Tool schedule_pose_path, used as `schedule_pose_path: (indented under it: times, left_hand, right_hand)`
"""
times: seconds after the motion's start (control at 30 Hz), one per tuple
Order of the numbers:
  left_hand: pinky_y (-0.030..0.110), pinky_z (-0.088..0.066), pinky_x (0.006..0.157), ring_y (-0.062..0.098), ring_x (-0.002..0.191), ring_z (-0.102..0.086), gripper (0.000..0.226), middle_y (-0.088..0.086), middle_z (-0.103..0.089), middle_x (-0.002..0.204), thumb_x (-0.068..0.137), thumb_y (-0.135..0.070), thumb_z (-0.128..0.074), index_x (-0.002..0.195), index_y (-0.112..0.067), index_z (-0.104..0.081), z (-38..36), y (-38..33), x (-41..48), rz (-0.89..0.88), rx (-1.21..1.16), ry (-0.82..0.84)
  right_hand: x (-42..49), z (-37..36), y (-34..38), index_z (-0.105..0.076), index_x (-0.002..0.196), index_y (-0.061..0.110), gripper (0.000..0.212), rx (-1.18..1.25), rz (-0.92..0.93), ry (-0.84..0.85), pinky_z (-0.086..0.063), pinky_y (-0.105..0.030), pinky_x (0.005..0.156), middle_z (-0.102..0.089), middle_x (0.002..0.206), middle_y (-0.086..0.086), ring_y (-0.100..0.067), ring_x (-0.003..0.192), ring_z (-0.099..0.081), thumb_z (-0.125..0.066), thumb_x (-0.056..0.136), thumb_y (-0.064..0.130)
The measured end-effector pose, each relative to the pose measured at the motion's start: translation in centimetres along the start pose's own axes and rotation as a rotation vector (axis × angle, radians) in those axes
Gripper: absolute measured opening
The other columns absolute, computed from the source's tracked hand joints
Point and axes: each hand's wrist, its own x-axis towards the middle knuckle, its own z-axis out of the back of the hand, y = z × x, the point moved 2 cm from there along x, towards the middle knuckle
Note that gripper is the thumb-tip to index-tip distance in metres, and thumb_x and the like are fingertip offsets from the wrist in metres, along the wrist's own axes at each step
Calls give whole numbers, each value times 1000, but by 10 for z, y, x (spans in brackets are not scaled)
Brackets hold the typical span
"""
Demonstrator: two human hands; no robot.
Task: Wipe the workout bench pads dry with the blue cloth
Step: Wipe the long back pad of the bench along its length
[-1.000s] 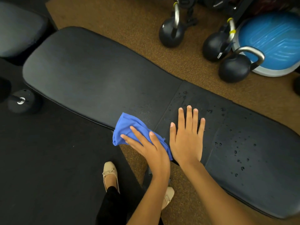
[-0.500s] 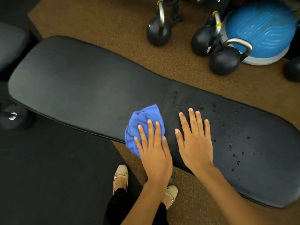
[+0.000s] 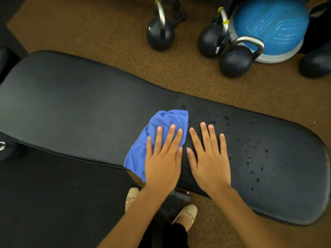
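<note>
Brown speckled flooring (image 3: 111,33) fills the upper part of the view and meets a black mat (image 3: 53,203) at the lower left. Three black kettlebells (image 3: 160,34) with metal handles stand on the flooring. The right two stand just beside a blue balance dome (image 3: 272,24).

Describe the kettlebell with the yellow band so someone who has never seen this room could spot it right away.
Beyond the far edge of the long black bench, three steel-handled kettlebells stand on the brown floor beside a blue dome. Yours is the middle kettlebell, just left of the dome. It alone has a yellow band on its handle.
</note>
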Motion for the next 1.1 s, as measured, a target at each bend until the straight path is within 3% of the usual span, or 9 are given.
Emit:
schedule_pose_path:
  times: [0.23, 0.33, 0.47, 0.57, 0.77, 0.87, 1.0, 1.07, 1.1]
  left_hand:
    - [72, -20, 98, 39, 137, -29, 49, -1, -35, 150, 96, -37, -26, 143, -29, -36, -5, 10, 62, 184, 27, -9]
    - [67, -15, 104, 38, 140, -22, 53, -3, -29, 153, 95, -39, -18, 145, -27, -34, -8, -8, 83, 170, -35, 62]
    - [60, -29, 105, 32, 139, -28, 49, -1, -34, 150, 98, -36, -22, 143, -23, -39, -6, -7, 55, -26, -6, 53]
    - [55, -29, 107, 28, 140, -26, 50, -4, -33, 151, 102, -38, -13, 144, -25, -37, -3, 9, 35, -107, 25, 48]
    - [58, -29, 104, 32, 137, -32, 49, -3, -38, 148, 96, -36, -26, 141, -24, -42, -11, -5, 87, 65, -20, 12]
    - [56, -26, 107, 32, 139, -28, 52, -4, -35, 150, 94, -37, -22, 142, -24, -40, -14, -28, 94, 99, -75, 82]
    - [55, -21, 108, 28, 141, -21, 55, -1, -33, 151, 92, -38, -23, 142, -20, -40, -6, -54, 64, -53, -155, 179]
    - [48, -12, 114, 15, 143, -5, 62, -5, -24, 154, 90, -44, -14, 143, -22, -37, 4, -51, 58, -17, -391, 249]
    - [44, -13, 116, 11, 143, -8, 64, -4, -26, 154, 88, -45, -13, 141, -22, -41, 11, -44, 59, 58, -565, 267]
  right_hand:
    - [-1, 0, 1, -25, 151, 18, 56, 16, -8, 26, -15, -51, 116, -18, 159, -11, -29, 147, -12, -23, 100, 42]
    - [0, -1, 2, -24, 152, 18, 57, 18, -5, 27, -14, -51, 116, -17, 159, -11, -28, 148, -11, -21, 100, 42]
    - [0, 0, 1, -25, 151, 14, 56, 23, -9, 13, -15, -50, 116, -20, 158, -12, -28, 147, -14, -23, 100, 36]
    - [0, 1, 1, -26, 150, 10, 55, 20, -19, -3, -17, -49, 115, -24, 157, -12, -28, 146, -19, -23, 99, 30]
    - [0, 2, 1, -27, 149, 7, 54, 89, -32, -26, -19, -47, 115, -26, 156, -10, -25, 146, -20, -25, 98, 25]
    - [2, 5, -2, -29, 148, 8, 52, 298, -58, -95, -13, -37, 118, -30, 155, -6, -17, 146, -19, -25, 98, 22]
    - [5, 16, -5, -28, 145, 26, 48, 847, -299, -215, -16, -20, 117, -25, 149, 23, -2, 143, -19, -24, 97, 31]
    - [11, 24, 0, -30, 142, 26, 46, 904, -323, -270, -16, -18, 116, -27, 148, 19, -4, 143, -21, -25, 97, 32]
    - [17, 27, 4, -32, 142, 24, 47, 890, -310, -287, -17, -21, 116, -30, 149, 12, -7, 143, -22, -27, 96, 31]
